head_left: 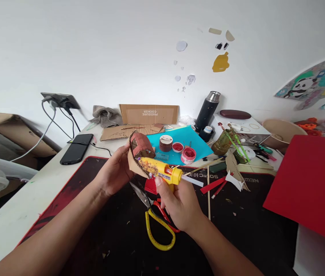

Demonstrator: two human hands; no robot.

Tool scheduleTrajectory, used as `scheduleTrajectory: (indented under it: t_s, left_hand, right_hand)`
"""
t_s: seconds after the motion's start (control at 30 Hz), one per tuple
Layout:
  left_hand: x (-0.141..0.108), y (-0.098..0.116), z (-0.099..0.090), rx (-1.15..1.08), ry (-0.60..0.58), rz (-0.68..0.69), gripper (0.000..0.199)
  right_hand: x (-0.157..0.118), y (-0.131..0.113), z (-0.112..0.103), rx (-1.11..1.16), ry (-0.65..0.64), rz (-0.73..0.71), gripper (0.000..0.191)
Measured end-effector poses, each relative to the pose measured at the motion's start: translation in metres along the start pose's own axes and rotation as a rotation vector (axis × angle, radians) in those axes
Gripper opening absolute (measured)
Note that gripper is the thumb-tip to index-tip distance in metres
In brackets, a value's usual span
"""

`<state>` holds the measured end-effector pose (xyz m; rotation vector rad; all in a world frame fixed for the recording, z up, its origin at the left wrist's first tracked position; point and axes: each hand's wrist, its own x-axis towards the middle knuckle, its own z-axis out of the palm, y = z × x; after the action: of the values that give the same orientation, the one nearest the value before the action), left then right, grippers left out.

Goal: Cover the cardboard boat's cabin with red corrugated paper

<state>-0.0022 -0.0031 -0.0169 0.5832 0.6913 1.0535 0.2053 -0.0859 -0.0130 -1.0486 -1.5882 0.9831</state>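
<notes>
My left hand (118, 170) grips a small cardboard piece (142, 145) with a reddish-brown painted, curved part. Its fingers are partly hidden behind the cardboard. My right hand (179, 199) is wrapped round a yellow glue gun (162, 170), thumb on its side. A clear glue stick (192, 180) sticks out of the gun's rear. The gun's nozzle end lies at the cardboard's lower edge; whether it touches cannot be made out. Below the hands, scissors with yellow handles (160, 247) and another pair with red handles (162, 211) rest on the black mat (110, 237).
Paint pots (188, 155) stand on a blue sheet (199, 147). Behind them are a black flask (207, 111) and flat cardboard (113, 133). A phone (76, 148) lies at the left, a red sheet (308, 188) at the right. Red strips (212, 184) and a thin stick (208, 199) lie on the mat.
</notes>
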Motion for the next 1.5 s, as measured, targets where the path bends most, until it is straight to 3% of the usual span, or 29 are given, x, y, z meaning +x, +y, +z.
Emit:
scheduleTrajectory:
  t_s: [0.23,0.6,0.9,1.5]
  left_hand:
    - [-0.0007,0.0013,-0.0011,0.025,0.011,0.019,0.037]
    - [-0.001,0.0015,-0.0034,0.064,-0.018,0.037,0.039]
    - [-0.0019,0.0014,-0.0018,0.075,-0.012,0.035,0.036]
    - [-0.0009,-0.0002,-0.006,-0.021,-0.044,-0.019,0.034]
  right_hand:
    - [0.0005,-0.0012,0.0016,0.053,-0.058,0.056,0.042]
    - [0.001,-0.0061,0.001,0.052,-0.1,0.026,0.028]
    - [0.0022,-0.0015,0.001,-0.012,-0.055,-0.051,0.034]
    - [-0.002,-0.0045,0.0009,-0.002,-0.038,-0.034,0.04]
